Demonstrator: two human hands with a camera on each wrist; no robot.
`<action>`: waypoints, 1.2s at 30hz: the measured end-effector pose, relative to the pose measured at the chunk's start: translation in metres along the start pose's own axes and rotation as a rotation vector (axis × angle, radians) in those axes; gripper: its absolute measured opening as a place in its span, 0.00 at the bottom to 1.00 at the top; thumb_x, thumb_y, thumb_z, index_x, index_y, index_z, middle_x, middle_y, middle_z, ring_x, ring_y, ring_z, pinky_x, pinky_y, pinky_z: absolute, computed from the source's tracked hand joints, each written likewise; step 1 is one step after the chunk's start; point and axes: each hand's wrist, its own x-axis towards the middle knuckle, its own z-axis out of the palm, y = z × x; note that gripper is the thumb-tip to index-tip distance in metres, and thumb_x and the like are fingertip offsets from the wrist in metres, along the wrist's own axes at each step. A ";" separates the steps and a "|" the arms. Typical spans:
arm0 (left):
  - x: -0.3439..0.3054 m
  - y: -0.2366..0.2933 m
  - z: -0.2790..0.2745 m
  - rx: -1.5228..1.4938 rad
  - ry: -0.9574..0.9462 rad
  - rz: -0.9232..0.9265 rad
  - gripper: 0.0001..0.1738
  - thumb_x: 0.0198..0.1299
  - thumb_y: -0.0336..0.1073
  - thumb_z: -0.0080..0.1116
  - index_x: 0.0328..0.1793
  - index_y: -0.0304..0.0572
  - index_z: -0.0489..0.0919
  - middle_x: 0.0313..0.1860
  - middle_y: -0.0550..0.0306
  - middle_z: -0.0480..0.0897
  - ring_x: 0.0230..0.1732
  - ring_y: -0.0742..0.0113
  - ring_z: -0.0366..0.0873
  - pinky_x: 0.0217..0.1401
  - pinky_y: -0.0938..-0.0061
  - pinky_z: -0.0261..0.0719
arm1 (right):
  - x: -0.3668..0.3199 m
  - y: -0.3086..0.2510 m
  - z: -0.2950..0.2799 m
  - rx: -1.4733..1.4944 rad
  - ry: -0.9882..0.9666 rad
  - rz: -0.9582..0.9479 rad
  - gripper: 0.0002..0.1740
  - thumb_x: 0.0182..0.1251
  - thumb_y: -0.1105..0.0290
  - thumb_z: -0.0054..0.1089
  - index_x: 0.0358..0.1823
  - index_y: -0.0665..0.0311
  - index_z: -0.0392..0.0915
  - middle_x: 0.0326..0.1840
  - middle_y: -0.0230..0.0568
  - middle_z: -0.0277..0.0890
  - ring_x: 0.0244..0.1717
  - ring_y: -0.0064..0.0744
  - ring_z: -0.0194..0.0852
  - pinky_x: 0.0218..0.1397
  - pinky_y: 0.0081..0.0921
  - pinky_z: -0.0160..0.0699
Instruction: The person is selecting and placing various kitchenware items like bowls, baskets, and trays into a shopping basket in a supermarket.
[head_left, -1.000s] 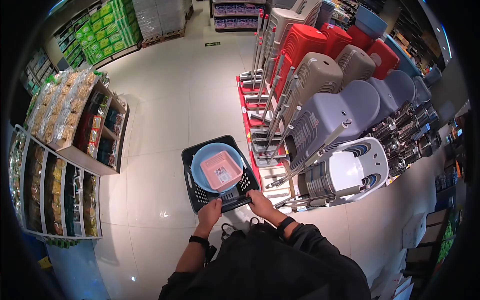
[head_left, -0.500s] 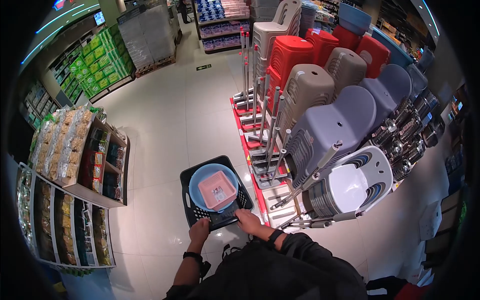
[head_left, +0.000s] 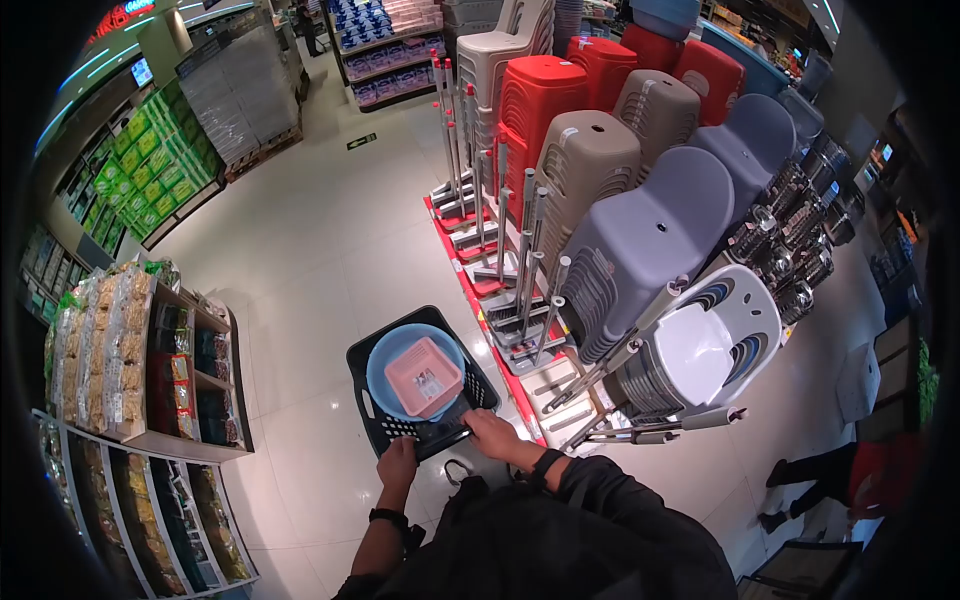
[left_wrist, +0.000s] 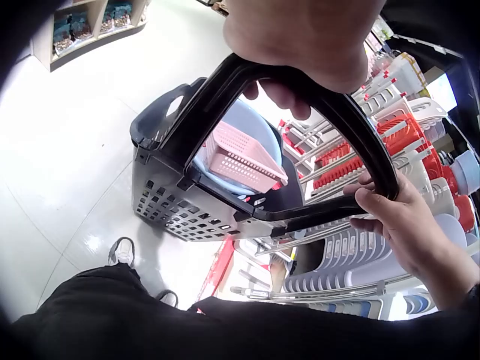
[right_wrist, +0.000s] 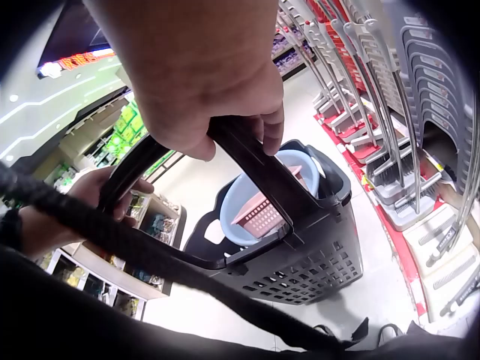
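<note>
Both hands hold the black handle [left_wrist: 358, 124] of a dark basket [head_left: 377, 425]. The left hand [head_left: 397, 461] grips its left part, and the right hand [head_left: 492, 434] curls round the right part. Inside the basket lies a round blue basin [head_left: 379, 372] with a pink perforated tray [head_left: 425, 378] in it, a label on the tray's bottom. In the left wrist view the left hand [left_wrist: 304, 37] is over the handle, with the right hand [left_wrist: 409, 225] across from it. The right wrist view shows the right hand [right_wrist: 206, 97] wrapped over the handle, the left hand [right_wrist: 90, 199] beyond.
Stacked stools [head_left: 590, 150], mops and brooms [head_left: 530, 260], and white basins [head_left: 692, 350] stand along the right. Shelves of packaged food [head_left: 110, 350] line the left. Tiled floor [head_left: 310, 290] runs between them. A person in red [head_left: 885, 475] is at the lower right.
The view has swung up and rightward, so the shelves and stools sit further left. The basket has shifted slightly left and lower in view, still held by both hands. A person has appeared at the lower right.
</note>
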 end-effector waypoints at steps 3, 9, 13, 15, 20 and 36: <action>0.022 -0.003 -0.003 0.011 0.009 0.036 0.26 0.70 0.56 0.36 0.46 0.53 0.84 0.32 0.49 0.85 0.41 0.45 0.84 0.46 0.54 0.78 | 0.018 0.001 0.005 -0.005 0.048 0.025 0.18 0.57 0.75 0.58 0.50 0.59 0.67 0.45 0.48 0.70 0.54 0.52 0.71 0.55 0.43 0.73; 0.066 -0.009 -0.011 -0.119 -0.075 0.071 0.25 0.71 0.55 0.38 0.43 0.52 0.84 0.29 0.52 0.85 0.32 0.52 0.85 0.42 0.61 0.79 | 0.055 -0.009 0.003 -0.137 0.160 0.052 0.18 0.56 0.74 0.57 0.48 0.59 0.66 0.43 0.49 0.72 0.48 0.55 0.74 0.47 0.50 0.75; 0.088 -0.012 -0.010 -0.168 0.007 0.147 0.24 0.72 0.53 0.38 0.43 0.51 0.84 0.24 0.54 0.84 0.26 0.56 0.85 0.38 0.64 0.79 | 0.075 -0.013 0.001 -0.139 0.179 0.116 0.17 0.58 0.74 0.56 0.48 0.59 0.66 0.44 0.49 0.72 0.49 0.57 0.74 0.47 0.52 0.75; 0.102 -0.008 -0.016 -0.132 -0.035 0.114 0.24 0.70 0.55 0.39 0.43 0.53 0.84 0.22 0.55 0.84 0.35 0.49 0.84 0.42 0.56 0.78 | 0.085 -0.015 -0.002 -0.126 0.189 0.134 0.16 0.59 0.74 0.55 0.48 0.59 0.66 0.45 0.49 0.72 0.50 0.57 0.74 0.48 0.52 0.74; 0.136 -0.007 -0.014 -0.120 -0.005 0.118 0.24 0.70 0.55 0.39 0.42 0.52 0.84 0.23 0.55 0.84 0.35 0.48 0.84 0.42 0.56 0.78 | 0.112 -0.013 -0.008 -0.077 0.218 0.145 0.16 0.58 0.75 0.56 0.48 0.59 0.66 0.46 0.49 0.72 0.51 0.56 0.73 0.49 0.52 0.74; 0.218 0.007 -0.042 -0.087 -0.073 0.023 0.26 0.69 0.56 0.37 0.43 0.51 0.84 0.33 0.52 0.85 0.41 0.48 0.84 0.45 0.56 0.77 | 0.196 0.000 -0.022 -0.060 0.189 0.104 0.18 0.57 0.75 0.58 0.48 0.57 0.67 0.44 0.47 0.71 0.51 0.54 0.72 0.48 0.49 0.74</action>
